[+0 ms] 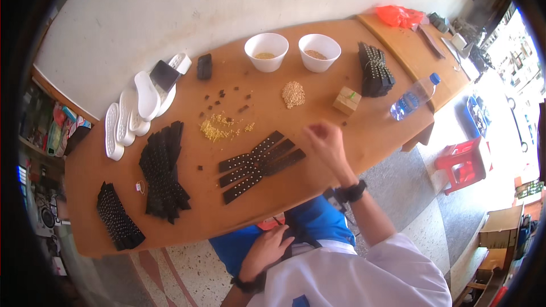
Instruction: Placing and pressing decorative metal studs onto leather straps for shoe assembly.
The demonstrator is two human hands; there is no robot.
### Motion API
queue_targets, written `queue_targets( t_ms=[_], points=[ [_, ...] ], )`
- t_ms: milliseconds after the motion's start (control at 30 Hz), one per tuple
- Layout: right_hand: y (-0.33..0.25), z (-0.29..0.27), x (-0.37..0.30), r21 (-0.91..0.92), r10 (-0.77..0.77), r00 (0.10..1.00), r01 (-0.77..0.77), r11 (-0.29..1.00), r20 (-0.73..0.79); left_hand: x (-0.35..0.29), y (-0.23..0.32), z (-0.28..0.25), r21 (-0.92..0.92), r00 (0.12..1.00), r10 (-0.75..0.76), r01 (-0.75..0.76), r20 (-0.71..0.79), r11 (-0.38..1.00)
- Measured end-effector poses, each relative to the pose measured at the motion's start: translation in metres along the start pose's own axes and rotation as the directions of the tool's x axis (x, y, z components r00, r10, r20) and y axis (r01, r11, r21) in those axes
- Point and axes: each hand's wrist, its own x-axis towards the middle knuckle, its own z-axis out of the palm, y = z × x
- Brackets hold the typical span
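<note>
My right hand (325, 139) is raised over the table's near right side, thumb and fingertips closed together. Whatever they pinch, if anything, is too small to make out. Just left of it lies a fan of black straps (256, 165) studded with small round metal pieces. My left hand (264, 253) rests low at my lap, below the table edge, fingers stretched out and slightly apart beside something dark. Beyond the straps are a scattered heap of gold-coloured bits (216, 127) and a rounder pile of copper-toned bits (293, 95).
Two white bowls (266, 51) stand at the back. Right are a wooden block (347, 100), a studded black bundle (375, 71) and a water bottle (414, 96). Left lie black strap stacks (162, 170) and white shoe soles (147, 96). A red stool (463, 164) stands on the floor.
</note>
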Motion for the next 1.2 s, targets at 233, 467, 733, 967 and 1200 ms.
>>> queue_targets(
  t_ms=[233,467,733,967,1200],
  points=[
    [0.003,0.011,0.098,-0.337,-0.127,0.982,0.167,0.926,0.136,0.005,0.016,-0.118,-0.408,0.915,-0.262,0.122,-0.307,0.905],
    [0.012,0.021,0.107,-0.343,-0.065,0.992,0.098,0.934,0.105,0.026,-0.004,-0.148,-0.393,0.736,-0.280,0.020,-0.616,0.919],
    [0.013,0.024,0.106,-0.358,-0.096,0.988,0.132,0.924,0.118,0.047,0.084,-0.242,-0.175,0.568,0.167,-0.499,-0.806,0.849],
    [0.013,0.023,0.105,-0.381,-0.126,0.983,0.168,0.909,0.135,0.078,0.137,-0.305,-0.070,0.533,0.352,-0.618,-0.769,0.783],
    [0.024,0.030,0.106,-0.469,-0.059,0.997,0.078,0.880,0.056,0.082,0.139,-0.298,-0.077,0.519,0.308,-0.594,-0.797,0.801]
  ],
)
